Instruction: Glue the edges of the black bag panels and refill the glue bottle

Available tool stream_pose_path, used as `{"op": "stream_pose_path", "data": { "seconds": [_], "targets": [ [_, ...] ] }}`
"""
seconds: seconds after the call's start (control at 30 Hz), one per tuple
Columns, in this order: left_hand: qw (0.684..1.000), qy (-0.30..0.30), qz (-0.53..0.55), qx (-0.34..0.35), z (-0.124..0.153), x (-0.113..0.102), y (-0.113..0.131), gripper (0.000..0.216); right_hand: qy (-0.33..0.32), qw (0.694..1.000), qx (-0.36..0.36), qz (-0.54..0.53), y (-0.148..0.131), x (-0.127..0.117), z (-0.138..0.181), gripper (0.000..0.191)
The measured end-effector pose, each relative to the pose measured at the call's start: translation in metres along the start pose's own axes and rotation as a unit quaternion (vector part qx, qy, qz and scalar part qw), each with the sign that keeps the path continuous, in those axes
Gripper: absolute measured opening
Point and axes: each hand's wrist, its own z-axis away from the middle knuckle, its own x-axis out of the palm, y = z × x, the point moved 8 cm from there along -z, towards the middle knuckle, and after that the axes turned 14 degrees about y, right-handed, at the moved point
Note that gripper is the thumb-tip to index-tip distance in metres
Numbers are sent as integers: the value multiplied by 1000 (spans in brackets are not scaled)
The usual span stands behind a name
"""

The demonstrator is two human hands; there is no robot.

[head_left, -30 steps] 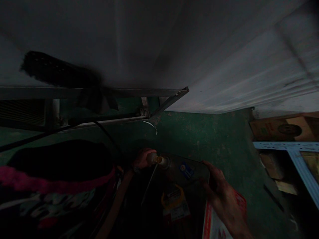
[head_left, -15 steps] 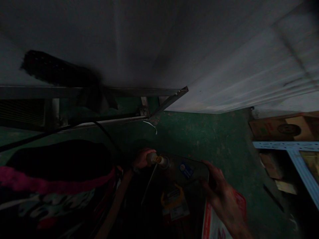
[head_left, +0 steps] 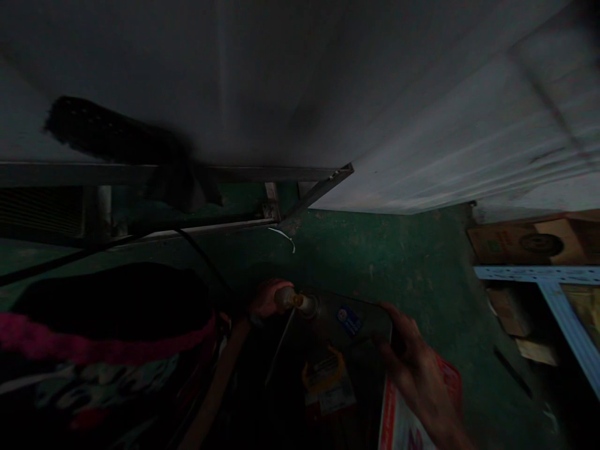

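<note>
the can (head_left: 372, 322) sat low in the view, its top face turned up to the camera, and its pale spout (head_left: 308, 305) stood at the far left corner, meeting the yellowish mouth of a small translucent bottle (head_left: 284, 299). that join was the relation that mattered: the bottle lay just left of the spout, its long axis running nearly sideways, in line with it; whether the two mouths touched or were a hair apart was too dark to tell. the left hand (head_left: 263, 301), nearer the spout, was curled around the bottle from its left. the right hand (head_left: 419, 362) gripped the can's far right corner, its thumb bent over the top and its fingers along the edge. between them lay a blue sticker (head_left: 349, 320), with a yellow handle (head_left: 340, 367) nearer the wearer. the can's near end was lost in shadow. beyond its far edge was open green floor (head_left: 375, 256), reaching to a metal frame (head_left: 323, 189); pink-banded cloth (head_left: 154, 345) crowded the left, while a blue rack (head_left: 544, 274) stood well apart on the right.
</note>
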Motion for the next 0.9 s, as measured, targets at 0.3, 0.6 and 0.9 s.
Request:
{"op": "stream_pose_path", "data": {
  "seconds": [0.3, 0.6, 0.9],
  "targets": [
    [1000, 2, 11, -2, 0, 4, -8, 60, 3, 1000, 0, 8, -1, -1, 2, 44],
    [1000, 0, 9, 3, 1, 2, -6, 59, 10, 1000, 14, 11, 1, -2, 0, 46],
    [1000, -8, 22, 0, 1, 2, 6, 58, 13, 999, 27, -10, 15, -7, 1, 45]
  ]
}}
